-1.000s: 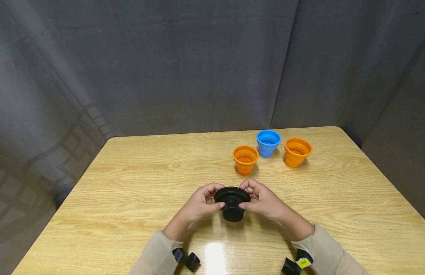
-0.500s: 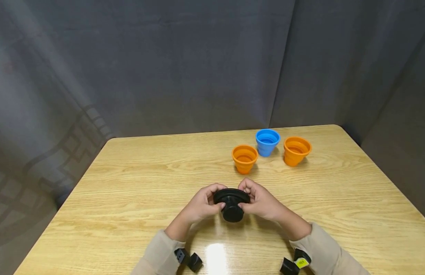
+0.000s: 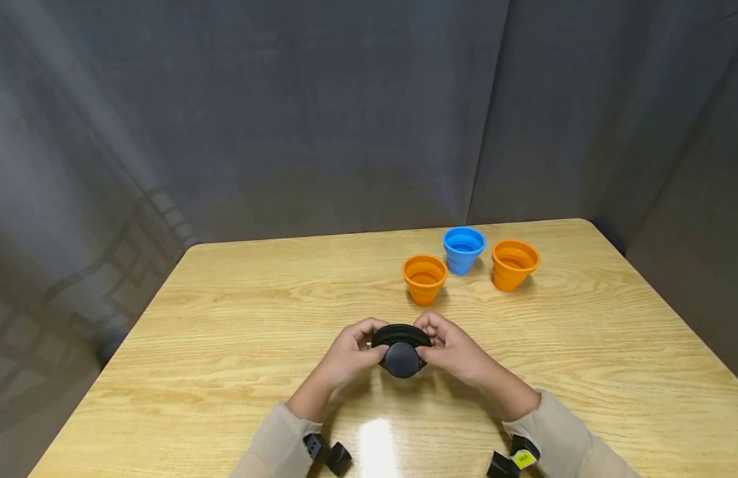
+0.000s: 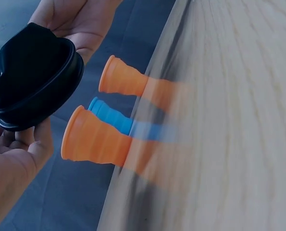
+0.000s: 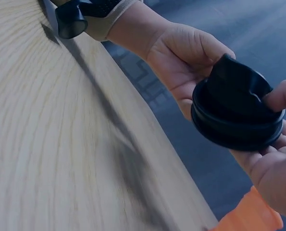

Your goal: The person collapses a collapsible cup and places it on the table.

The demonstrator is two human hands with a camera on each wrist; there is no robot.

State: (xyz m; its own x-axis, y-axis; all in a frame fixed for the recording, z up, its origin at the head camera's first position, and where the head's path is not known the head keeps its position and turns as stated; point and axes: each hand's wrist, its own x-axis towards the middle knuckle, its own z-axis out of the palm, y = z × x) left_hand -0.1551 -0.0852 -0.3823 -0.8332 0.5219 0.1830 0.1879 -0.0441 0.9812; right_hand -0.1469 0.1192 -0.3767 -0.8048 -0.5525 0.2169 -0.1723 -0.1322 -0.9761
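A black collapsible silicone cup (image 3: 401, 359) is held above the table between both hands, its round base turned toward me and its wide rim facing away. My left hand (image 3: 352, 355) grips its left side, thumb near the base and fingers at the rim. On the other side my right hand (image 3: 455, 350) grips it in the same way. The wrist views show the black cup (image 4: 34, 72) with its wall folded and dented beside a thumb. Some fingertips are hidden behind the rim.
Beyond the hands, two orange cups (image 3: 425, 279) (image 3: 515, 265) and a blue cup (image 3: 463, 249) stand upright on the wooden table (image 3: 255, 312). A grey curtain (image 3: 321, 133) hangs behind the table's far edge. Small black cameras (image 3: 339, 458) sit on the wrists.
The black cup's base has tilted up toward me and looks pushed closer to the rim, with the thumbs beside it. Both hands stay in nearly the same place.
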